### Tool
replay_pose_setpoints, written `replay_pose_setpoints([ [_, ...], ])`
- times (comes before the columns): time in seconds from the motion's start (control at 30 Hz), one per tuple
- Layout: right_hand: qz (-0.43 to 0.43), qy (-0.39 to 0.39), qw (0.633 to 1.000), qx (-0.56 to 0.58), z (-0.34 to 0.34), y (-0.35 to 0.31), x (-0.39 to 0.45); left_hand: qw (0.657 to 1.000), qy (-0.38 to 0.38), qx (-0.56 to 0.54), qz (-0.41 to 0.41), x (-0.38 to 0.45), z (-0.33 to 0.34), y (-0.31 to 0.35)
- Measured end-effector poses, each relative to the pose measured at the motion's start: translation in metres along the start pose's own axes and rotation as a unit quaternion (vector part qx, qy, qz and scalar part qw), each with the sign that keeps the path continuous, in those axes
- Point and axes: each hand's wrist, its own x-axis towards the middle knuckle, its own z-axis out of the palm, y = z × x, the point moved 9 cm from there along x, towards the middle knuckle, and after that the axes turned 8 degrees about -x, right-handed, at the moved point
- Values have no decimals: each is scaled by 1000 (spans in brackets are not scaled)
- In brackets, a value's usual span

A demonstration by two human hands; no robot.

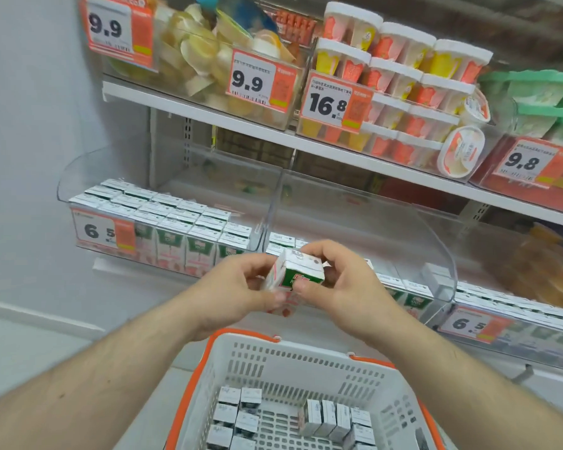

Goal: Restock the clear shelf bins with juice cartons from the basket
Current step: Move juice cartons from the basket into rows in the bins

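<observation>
The left bin (163, 222) on the lower shelf already looks packed with cartons, row on row. The middle bin (355, 241) holds only a low layer, with much room above it, so I judge the restocking roughly halfway at best. The basket (293, 362) below still has two clusters of cartons left (a dozen or so, hard to count). One juice carton (294, 274) is held up in front of the middle bin, above the basket. Both hands share it: the left hand (238, 287) and right hand (335, 280) each have a grip curled round it, fingers pinching its sides.
</observation>
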Motion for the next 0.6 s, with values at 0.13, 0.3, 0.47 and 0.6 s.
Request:
replay_pose_setpoints([
  [0.13, -22, 7, 989, -146, 12, -25, 15, 998, 38, 31, 41, -1, -26, 6],
  [0.3, -84, 84, 946, -301, 21, -81, 43, 983, 164, 7, 79, -6, -61, 24],
  [0.47, -91, 117, 910, -386, 18, -120, 119, 911, 377, -147, -81, -17, -107, -22],
  [0.6, -16, 57, 879, -474, 46, -98, 181, 889, 324, -253, -203, -10, -88, -53],
])
